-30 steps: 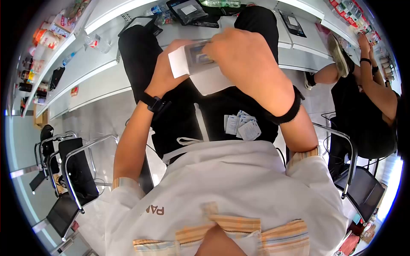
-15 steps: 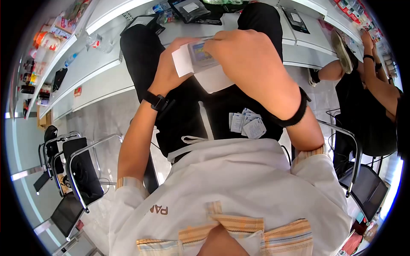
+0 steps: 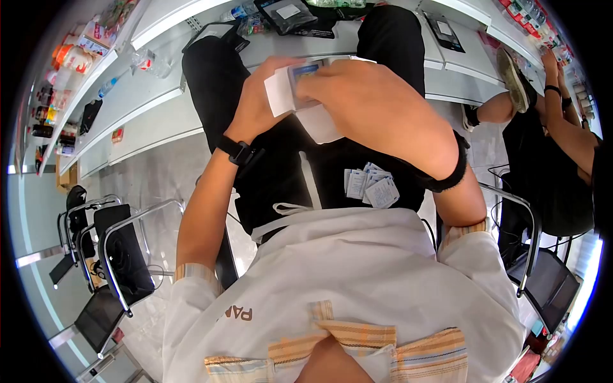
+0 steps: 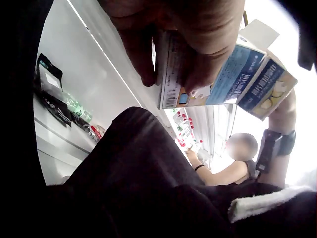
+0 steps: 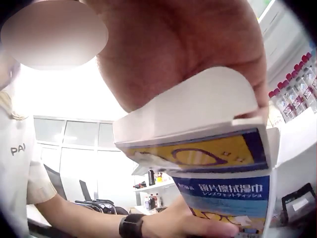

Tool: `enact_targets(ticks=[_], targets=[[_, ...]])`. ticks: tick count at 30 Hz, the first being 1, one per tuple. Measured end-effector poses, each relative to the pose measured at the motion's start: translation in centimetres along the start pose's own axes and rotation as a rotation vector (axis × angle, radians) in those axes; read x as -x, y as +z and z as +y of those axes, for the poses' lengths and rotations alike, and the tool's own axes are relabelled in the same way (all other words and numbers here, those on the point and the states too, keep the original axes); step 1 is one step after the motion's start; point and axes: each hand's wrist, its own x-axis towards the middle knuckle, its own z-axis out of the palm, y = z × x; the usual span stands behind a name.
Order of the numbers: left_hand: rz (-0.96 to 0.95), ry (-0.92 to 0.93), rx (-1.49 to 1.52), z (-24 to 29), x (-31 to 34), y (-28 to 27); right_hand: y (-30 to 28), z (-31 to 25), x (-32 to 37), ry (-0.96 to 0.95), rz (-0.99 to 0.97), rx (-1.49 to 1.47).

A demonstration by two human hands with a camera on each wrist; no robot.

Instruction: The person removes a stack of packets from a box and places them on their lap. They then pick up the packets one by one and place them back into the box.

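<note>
My left hand (image 3: 255, 96) grips a blue, white and yellow lens wipe box (image 4: 241, 74) above the lap. In the right wrist view, the box's printed front (image 5: 225, 186) shows glasses pictures and its top flap (image 5: 198, 96) stands lifted. Over the opened end, my right hand (image 3: 377, 105) bends its fingers down into the box. Those fingertips are hidden by the flap and the hand, and I cannot tell what they hold. Several small white-and-blue sachets (image 3: 373, 185) lie in a loose pile on the dark trousers, below the right wrist.
White shelves (image 3: 140, 137) run ahead and to the left, with bottles (image 3: 73, 59) and black packages (image 3: 284, 14) on them. Another person (image 3: 543, 159) sits at the right. Black metal-armed chairs (image 3: 118, 249) stand behind on the left.
My right hand has shifted slightly toward the body, its fingers moving at the box's opening. A white edge now shows beyond its knuckles. The left hand keeps its hold on the box.
</note>
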Motion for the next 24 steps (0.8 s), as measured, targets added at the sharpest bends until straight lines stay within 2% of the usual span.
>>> enact_targets(ticks=[3, 5, 9, 11, 14, 17, 19, 24], targets=[[0.033, -0.023, -0.029, 0.3, -0.1, 0.0, 0.3, 0.1, -0.1, -0.006, 0.013, -0.051], [0.032, 0.049, -0.093, 0.3, -0.2, 0.0, 0.3, 0.1, -0.2, -0.011, 0.021, -0.066], [0.023, 0.011, -0.088, 0.4, -0.2, -0.1, 0.3, 0.2, -0.3, 0.021, -0.033, -0.089], [-0.009, 0.07, -0.026, 0.2, -0.2, -0.1, 0.4, 0.3, -0.2, 0.029, -0.043, -0.106], [-0.004, -0.01, -0.027, 0.2, 0.0, 0.1, 0.4, 0.5, 0.1, -0.001, -0.011, -0.1], [0.039, 0.036, -0.004, -0.5, -0.1, 0.1, -0.2, 0.3, 0.1, -0.001, -0.018, -0.062], [0.032, 0.027, -0.006, -0.8, -0.1, 0.0, -0.4, 0.7, -0.1, -0.05, 0.047, -0.16], [-0.003, 0.042, 0.009, -0.4, -0.1, 0.0, -0.7, 1.1, -0.3, 0.025, -0.038, -0.163]])
